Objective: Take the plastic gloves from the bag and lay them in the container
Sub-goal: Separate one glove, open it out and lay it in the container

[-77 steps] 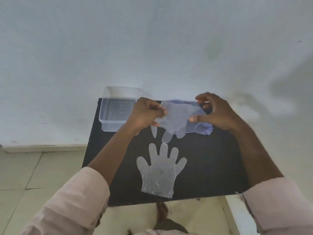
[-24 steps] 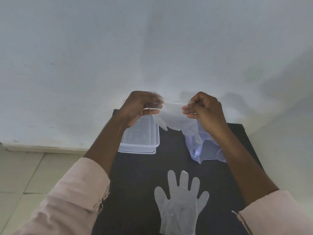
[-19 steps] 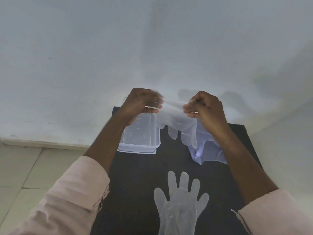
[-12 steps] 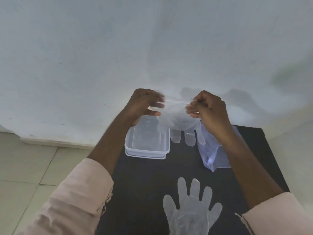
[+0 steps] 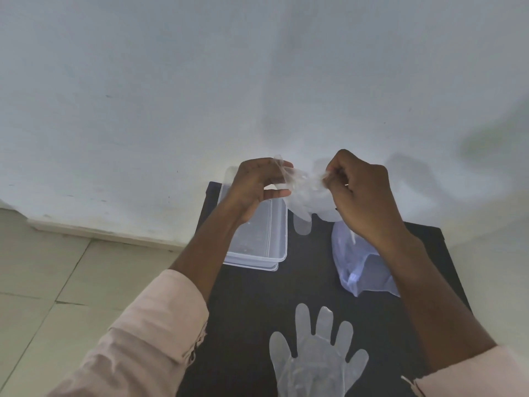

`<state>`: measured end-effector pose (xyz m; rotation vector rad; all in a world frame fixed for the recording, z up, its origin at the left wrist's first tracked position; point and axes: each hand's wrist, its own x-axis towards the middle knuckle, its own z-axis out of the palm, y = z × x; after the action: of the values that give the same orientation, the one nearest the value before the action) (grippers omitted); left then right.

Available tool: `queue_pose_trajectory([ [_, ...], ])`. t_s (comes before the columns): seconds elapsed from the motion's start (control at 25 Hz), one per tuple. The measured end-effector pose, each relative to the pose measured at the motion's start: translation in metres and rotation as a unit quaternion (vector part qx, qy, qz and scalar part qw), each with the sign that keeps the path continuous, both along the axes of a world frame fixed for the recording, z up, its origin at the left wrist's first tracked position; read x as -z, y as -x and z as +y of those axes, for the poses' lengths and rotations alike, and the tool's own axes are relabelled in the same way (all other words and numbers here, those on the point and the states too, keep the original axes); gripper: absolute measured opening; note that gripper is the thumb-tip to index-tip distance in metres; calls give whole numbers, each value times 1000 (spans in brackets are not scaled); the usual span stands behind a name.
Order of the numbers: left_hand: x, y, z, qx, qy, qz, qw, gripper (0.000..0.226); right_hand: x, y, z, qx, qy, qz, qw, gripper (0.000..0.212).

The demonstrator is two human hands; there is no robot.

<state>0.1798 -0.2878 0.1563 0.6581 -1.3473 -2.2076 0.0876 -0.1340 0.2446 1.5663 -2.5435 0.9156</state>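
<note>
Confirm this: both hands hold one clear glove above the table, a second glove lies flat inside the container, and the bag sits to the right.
One detail is wrong. The second glove lies flat on the black table, nearer the person, not inside the container. The head view shows it. The rest holds: left hand and right hand hold the glove, bag on the right.

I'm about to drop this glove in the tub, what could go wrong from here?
The held glove is bunched between the left hand and right hand, so it may land crumpled rather than flat in the container. The loose flat glove near the table edge could slide off.
</note>
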Motion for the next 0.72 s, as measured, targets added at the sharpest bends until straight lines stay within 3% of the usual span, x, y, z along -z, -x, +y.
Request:
queue_pose_trajectory([
  [0.16, -9, -5, 0, 4, 47, -17, 999, 14, 5, 0, 5, 45, 17, -40, 998, 15],
  [0.24, -15, -8, -1, 8, 75, -31, 997, 13, 8, 4, 7, 92, 39, -135, 986, 12],
  [0.36, -22, -12, -1, 23, 106, -50, 993, 17, 9, 5, 13, 147, 91, -336, 926, 14],
  [0.44, -25, -16, -1, 34, 111, -55, 992, 21, 10, 4, 16, 159, 110, -403, 894, 16],
  [0.72, -29, -23, 1, 33, 134, -65, 988, 14, 14, -2, 21, 145, 146, -419, 884, 17],
])
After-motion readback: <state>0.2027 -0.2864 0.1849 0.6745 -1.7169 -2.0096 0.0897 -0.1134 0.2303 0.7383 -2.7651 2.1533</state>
